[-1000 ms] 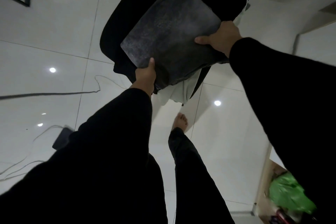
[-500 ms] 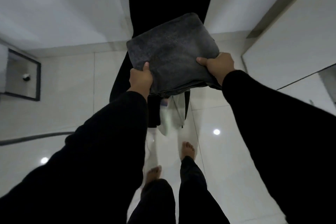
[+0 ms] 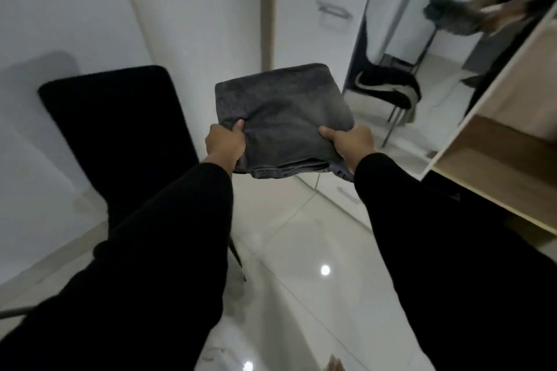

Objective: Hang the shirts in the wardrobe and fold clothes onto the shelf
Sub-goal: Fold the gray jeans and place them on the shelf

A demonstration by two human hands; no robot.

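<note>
Both hands, left (image 3: 225, 144) and right (image 3: 352, 141), grip the folded jeans (image 3: 283, 117) by the near edge, held level in the air. A second ago they faced the floor; now the chair (image 3: 120, 129) sits left and the wardrobe shelf (image 3: 494, 169) opens on the right, so shelving looks next.

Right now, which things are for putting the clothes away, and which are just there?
For the job:
folded grey jeans
left hand
right hand
wooden shelf

Just there:
black chair
mirror
door handle
</note>
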